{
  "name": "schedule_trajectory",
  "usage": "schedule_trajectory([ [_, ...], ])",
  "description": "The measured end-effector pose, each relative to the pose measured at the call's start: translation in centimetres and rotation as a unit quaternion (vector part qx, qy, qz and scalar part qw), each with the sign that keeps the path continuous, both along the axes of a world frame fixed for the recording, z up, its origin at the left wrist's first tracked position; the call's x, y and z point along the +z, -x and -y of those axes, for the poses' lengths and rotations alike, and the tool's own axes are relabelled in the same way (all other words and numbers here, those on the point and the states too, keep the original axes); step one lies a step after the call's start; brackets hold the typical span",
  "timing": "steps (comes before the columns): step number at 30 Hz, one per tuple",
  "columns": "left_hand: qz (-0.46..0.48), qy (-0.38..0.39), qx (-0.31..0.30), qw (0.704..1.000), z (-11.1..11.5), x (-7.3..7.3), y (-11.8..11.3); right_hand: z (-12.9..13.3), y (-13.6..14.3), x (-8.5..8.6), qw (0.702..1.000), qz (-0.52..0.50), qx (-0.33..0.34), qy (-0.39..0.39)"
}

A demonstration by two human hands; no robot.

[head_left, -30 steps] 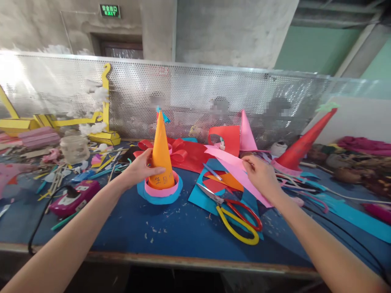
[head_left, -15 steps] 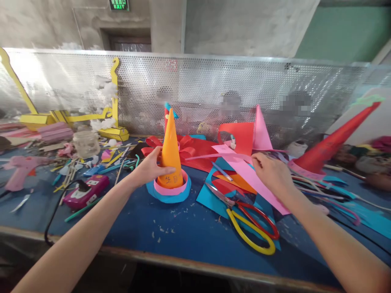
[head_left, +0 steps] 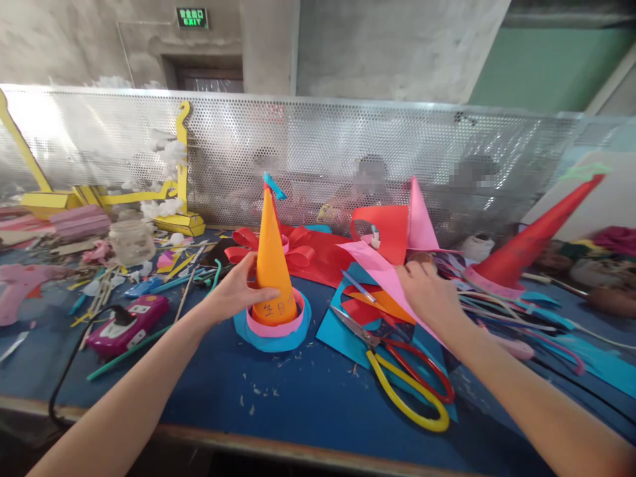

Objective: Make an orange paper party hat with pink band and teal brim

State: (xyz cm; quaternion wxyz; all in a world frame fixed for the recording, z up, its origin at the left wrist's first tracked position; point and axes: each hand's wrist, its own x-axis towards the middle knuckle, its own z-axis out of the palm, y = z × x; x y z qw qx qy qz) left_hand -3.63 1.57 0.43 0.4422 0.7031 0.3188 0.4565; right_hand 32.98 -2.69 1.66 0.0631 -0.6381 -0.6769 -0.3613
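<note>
My left hand is wrapped round the lower left side of an orange paper cone with dark handwriting on it. The cone stands upright inside a pink paper band on a blue paper brim. At the right, my right hand is over a pink paper sheet, its fingers curled and closed. What those fingers hold, if anything, is hidden. In front of this hand, scissors with one red and one yellow handle lie on blue paper scraps. A pen rests on the scraps.
Red paper loops lie behind the orange cone. A pink cone and a red cone stand farther right. At left are a purple power strip, a pink glue gun and a jar. A perforated metal screen runs behind.
The thin pink strip that stretched left from my right hand no longer shows there. My right hand has moved slightly down and left over the pink sheet. My left hand still holds the cone.
</note>
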Motion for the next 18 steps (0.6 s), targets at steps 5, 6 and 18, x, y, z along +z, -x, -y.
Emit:
schedule_trajectory([
  [5, 0.011, 0.006, -0.003, 1.0, 0.2, -0.4, 0.0, -0.7, 1.1, -1.4, 0.995, 0.008, 0.054, 0.085],
  [6, 0.007, 0.003, 0.003, 1.0, 0.2, -0.5, 0.1, -0.9, 1.2, -1.6, 0.994, 0.004, 0.061, 0.095],
  [18, -0.014, -0.039, 0.058, 0.997, -0.2, -1.8, -0.6, 2.2, 7.3, -0.9, 0.94, -0.096, 0.265, 0.195],
])
